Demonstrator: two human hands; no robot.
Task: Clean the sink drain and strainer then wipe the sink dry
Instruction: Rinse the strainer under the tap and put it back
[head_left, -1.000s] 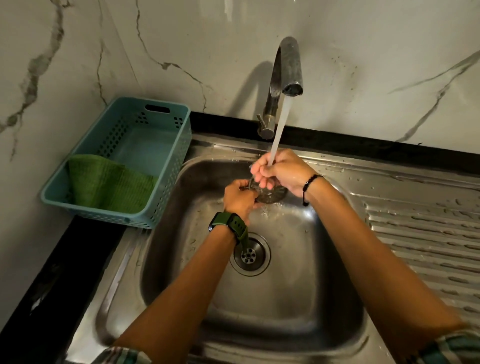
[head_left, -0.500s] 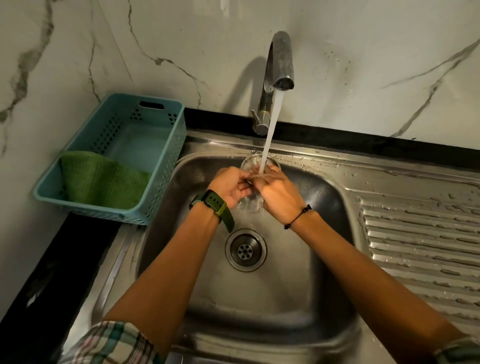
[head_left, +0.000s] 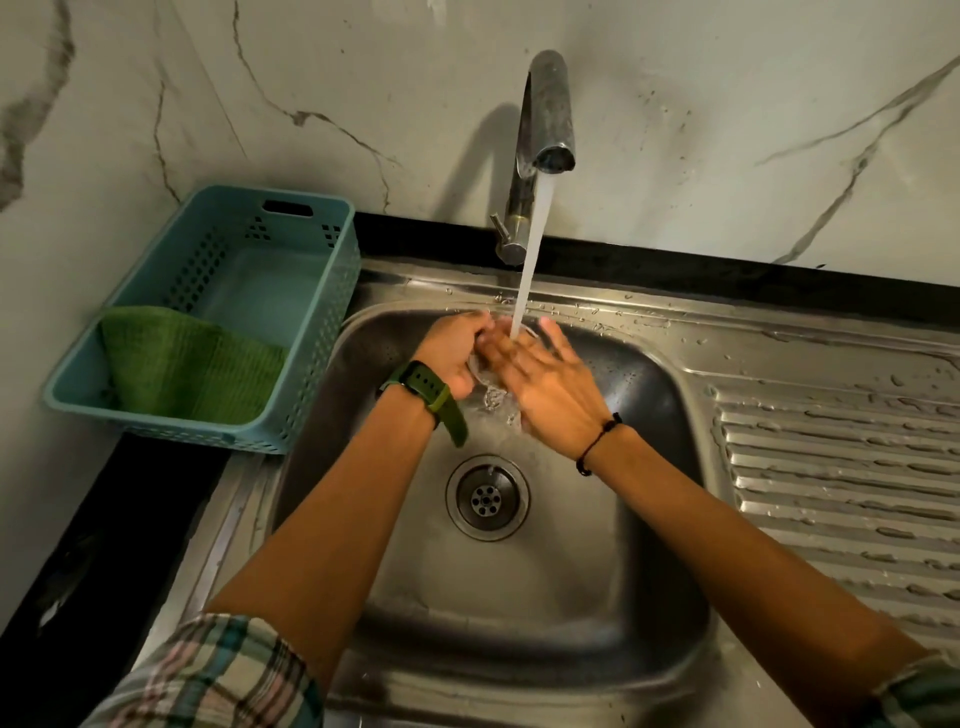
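Teal perforated basket (head_left: 291, 332), green ribbed cloth (head_left: 187, 364), steel-grey sink (head_left: 571, 571), grey-veined white marble wall (head_left: 727, 104), plaid sleeves (head_left: 218, 675).

Water (head_left: 525, 270) runs from the tap (head_left: 545, 114) straight down onto both hands, which meet over the back of the sink (head_left: 519, 613), just behind the drain (head_left: 487, 499). The left hand (head_left: 454, 351) curls round the strainer (head_left: 480, 370), of which only a wet metal edge shows between the hands. The right hand (head_left: 550, 384) lies against it with fingers straight and spread, the stream striking its fingers. Left of the sink stands a basket (head_left: 332, 322) with a green cloth (head_left: 187, 364) draped over its near left wall. Right of the sink the ribbed drainboard (head_left: 841, 467) is beaded with drops.
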